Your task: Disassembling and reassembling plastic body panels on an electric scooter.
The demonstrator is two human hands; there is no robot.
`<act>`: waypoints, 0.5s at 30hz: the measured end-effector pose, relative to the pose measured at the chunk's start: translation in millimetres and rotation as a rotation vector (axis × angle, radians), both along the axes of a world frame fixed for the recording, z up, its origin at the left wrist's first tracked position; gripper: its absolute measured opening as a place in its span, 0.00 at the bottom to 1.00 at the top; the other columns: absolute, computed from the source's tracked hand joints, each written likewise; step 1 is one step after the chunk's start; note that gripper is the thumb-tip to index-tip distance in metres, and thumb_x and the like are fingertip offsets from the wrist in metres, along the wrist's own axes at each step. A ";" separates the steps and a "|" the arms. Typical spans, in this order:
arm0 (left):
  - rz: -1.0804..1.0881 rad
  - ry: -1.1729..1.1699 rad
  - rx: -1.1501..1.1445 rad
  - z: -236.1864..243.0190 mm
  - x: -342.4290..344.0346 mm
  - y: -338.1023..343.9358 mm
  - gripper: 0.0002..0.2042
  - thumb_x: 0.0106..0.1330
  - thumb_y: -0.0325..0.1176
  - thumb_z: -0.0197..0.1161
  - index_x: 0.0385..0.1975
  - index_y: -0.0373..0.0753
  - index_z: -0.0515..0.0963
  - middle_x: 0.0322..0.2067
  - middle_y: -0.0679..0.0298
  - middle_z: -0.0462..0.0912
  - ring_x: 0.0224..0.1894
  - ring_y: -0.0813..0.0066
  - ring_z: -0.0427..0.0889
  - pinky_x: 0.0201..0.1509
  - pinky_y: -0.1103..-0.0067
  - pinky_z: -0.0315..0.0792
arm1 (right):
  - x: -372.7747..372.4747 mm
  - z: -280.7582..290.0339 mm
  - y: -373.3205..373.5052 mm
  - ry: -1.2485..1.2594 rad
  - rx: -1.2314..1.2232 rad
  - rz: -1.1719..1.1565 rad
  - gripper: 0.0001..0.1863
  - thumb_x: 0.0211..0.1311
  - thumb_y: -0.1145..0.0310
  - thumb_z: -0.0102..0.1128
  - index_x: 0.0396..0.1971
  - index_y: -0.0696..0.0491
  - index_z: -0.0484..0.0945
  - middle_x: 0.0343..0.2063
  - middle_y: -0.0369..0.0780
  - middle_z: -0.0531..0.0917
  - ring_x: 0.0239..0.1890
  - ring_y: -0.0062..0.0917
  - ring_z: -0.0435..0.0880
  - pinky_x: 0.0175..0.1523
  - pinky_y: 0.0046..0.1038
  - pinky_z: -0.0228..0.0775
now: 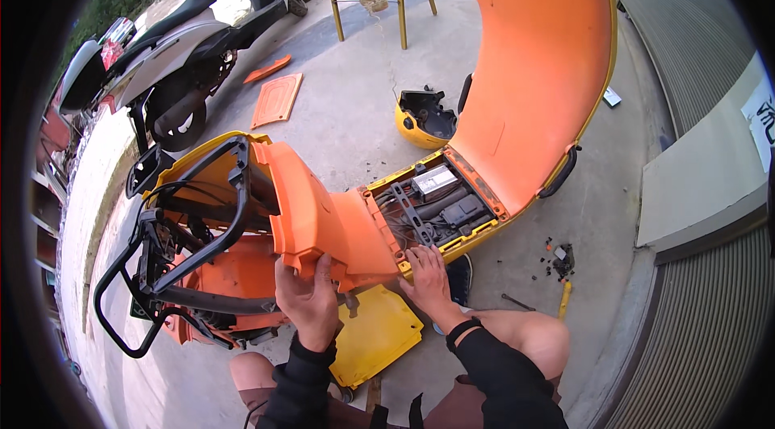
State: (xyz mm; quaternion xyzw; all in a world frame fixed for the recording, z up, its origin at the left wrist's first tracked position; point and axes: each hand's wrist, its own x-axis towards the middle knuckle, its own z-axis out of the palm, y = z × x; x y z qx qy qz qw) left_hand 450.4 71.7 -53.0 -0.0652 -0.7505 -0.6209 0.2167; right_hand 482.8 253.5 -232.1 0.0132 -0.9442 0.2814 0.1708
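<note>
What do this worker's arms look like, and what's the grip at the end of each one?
Each grip is simply a human hand, without a glove: left hand, right hand. The forearms wear long black sleeves, left sleeve and right sleeve. A narrow black band circles the right wrist.

The orange body panel [300, 199] rises steeply, then bends into a flatter stretch, its lower edge notched. Beside it, the yellow-rimmed compartment [482, 232] lies uncovered, its crowded interior exposed.
</note>
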 end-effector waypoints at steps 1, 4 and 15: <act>-0.002 -0.004 0.002 1.9 -0.4 -0.7 0.15 0.62 0.17 0.62 0.49 0.29 0.70 0.41 0.62 0.77 0.43 0.78 0.77 0.46 0.83 0.72 | 1.4 -0.9 0.9 -0.004 0.002 -0.002 0.32 0.46 0.64 0.70 0.53 0.57 0.71 0.51 0.45 0.74 0.60 0.39 0.68 0.72 0.43 0.48; 0.033 -0.032 0.093 11.3 -9.6 -6.5 0.14 0.62 0.17 0.63 0.46 0.30 0.71 0.40 0.62 0.78 0.41 0.80 0.78 0.44 0.84 0.71 | 2.4 3.7 2.0 -0.006 0.037 0.010 0.32 0.46 0.64 0.70 0.53 0.56 0.72 0.51 0.45 0.74 0.60 0.39 0.68 0.72 0.43 0.48; 0.120 -0.033 0.131 6.0 -12.1 7.4 0.15 0.62 0.19 0.64 0.47 0.30 0.71 0.43 0.62 0.76 0.44 0.80 0.77 0.47 0.83 0.71 | -4.7 12.3 4.3 -0.121 -0.067 0.059 0.31 0.44 0.59 0.74 0.49 0.56 0.75 0.49 0.40 0.75 0.60 0.32 0.68 0.73 0.39 0.44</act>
